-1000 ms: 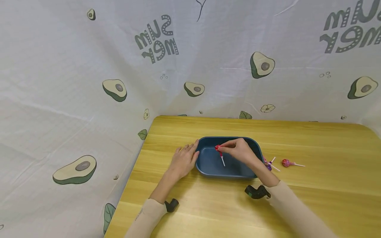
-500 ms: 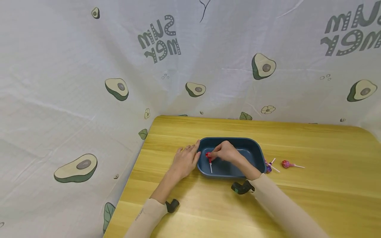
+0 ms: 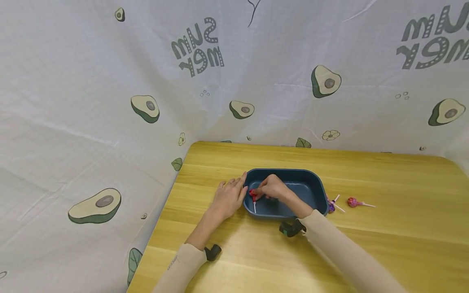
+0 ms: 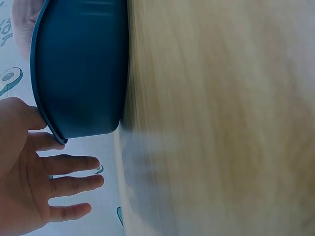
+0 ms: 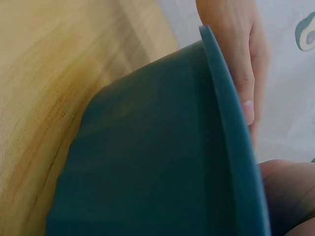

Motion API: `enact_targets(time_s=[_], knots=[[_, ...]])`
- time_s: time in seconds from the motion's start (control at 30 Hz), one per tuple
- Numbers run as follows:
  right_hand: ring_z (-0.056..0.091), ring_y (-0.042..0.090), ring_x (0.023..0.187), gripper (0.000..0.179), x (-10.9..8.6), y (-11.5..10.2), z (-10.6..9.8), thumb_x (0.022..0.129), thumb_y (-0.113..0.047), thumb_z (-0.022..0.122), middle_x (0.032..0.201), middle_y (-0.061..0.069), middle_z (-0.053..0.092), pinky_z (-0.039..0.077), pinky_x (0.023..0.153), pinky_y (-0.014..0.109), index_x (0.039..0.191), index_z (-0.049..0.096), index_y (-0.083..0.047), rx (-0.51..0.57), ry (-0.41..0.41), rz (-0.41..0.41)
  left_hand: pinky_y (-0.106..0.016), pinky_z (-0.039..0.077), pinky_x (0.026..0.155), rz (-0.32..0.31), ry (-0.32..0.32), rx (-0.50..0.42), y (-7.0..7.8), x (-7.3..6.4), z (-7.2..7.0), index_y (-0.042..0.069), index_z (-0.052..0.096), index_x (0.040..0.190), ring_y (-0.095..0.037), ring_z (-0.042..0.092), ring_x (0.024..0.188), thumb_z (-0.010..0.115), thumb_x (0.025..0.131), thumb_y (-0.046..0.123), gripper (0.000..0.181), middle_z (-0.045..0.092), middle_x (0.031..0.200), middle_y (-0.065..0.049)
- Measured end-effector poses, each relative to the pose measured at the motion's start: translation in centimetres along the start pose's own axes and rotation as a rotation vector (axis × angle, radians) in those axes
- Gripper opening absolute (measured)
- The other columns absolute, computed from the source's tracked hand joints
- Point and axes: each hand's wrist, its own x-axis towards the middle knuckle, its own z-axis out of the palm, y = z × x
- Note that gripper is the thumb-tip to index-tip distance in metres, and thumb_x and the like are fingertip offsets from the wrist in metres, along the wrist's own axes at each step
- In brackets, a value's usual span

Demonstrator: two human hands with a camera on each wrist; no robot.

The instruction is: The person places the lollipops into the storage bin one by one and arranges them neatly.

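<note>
A dark blue rectangular bin [image 3: 308,194] stands on the wooden table in the head view. My left hand [image 3: 227,199] touches its left end, and in the left wrist view the fingers [image 4: 74,186] are spread and straight, with thumb and forefinger at the rim. Inside the bin, near that same end, my right hand [image 3: 275,188] pinches a red-wrapped lollipop [image 3: 253,194] by its candy head, the white stick pointing toward me. The bin's outer wall [image 5: 142,147] hides the lollipop from the right wrist view, where only part of my right hand [image 5: 290,191] shows.
Right beside the bin lie purple and pink lollipops [image 3: 332,206] with crossed white sticks. A pink-red lollipop [image 3: 352,202] lies alone farther right. A white cloth [image 3: 278,118] printed with avocados hangs behind and left of the table [image 3: 395,187].
My right hand has carried the red lollipop leftward and lower in the bin, from near the middle to the left end. The left hand has stayed on the bin's left end.
</note>
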Motion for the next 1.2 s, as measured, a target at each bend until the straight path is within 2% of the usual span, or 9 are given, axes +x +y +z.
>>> enact_targets(time_s=[0.2, 0.4, 0.67, 1.2], knots=[[0.046, 0.004, 0.046, 0.023, 0.0, 0.0, 0.3, 0.096, -0.013, 0.071, 0.081, 0.016, 0.080, 0.034, 0.046, 0.019, 0.103, 0.078, 0.007, 0.091, -0.026, 0.033, -0.057, 0.042, 0.116, -0.005, -0.001, -0.013, -0.1, 0.0, 0.1, 0.014, 0.032, 0.164, -0.032, 0.056, 0.141, 0.040, 0.113, 0.035, 0.056, 0.059, 0.152, -0.011], [0.049, 0.003, 0.046, 0.024, -0.1, 0.1, 0.5, 0.099, -0.010, 0.067, 0.081, 0.015, 0.079, 0.036, 0.045, 0.016, 0.112, 0.072, 0.010, 0.158, -0.066, 0.026, -0.057, 0.042, 0.117, -0.010, -0.006, -0.024, -0.2, 0.0, 0.1, 0.014, 0.031, 0.164, -0.032, 0.055, 0.142, 0.038, 0.113, 0.035, 0.055, 0.058, 0.152, -0.011], [0.050, 0.002, 0.046, 0.027, 0.0, 0.3, 0.4, 0.102, -0.013, 0.064, 0.088, 0.017, 0.080, 0.036, 0.045, 0.016, 0.118, 0.069, 0.008, 0.168, -0.111, 0.016, -0.057, 0.042, 0.117, -0.011, -0.009, -0.019, -0.2, 0.0, 0.2, 0.015, 0.031, 0.164, -0.031, 0.055, 0.142, 0.039, 0.113, 0.034, 0.055, 0.058, 0.152, -0.010], [0.049, 0.005, 0.046, 0.032, -0.5, 0.7, -0.8, 0.104, -0.017, 0.062, 0.094, 0.021, 0.080, 0.036, 0.046, 0.018, 0.126, 0.066, 0.006, 0.181, -0.091, 0.011, -0.057, 0.041, 0.117, -0.006, -0.009, -0.021, -0.1, 0.0, -0.1, 0.015, 0.030, 0.165, -0.032, 0.055, 0.142, 0.037, 0.113, 0.037, 0.056, 0.058, 0.152, -0.010]])
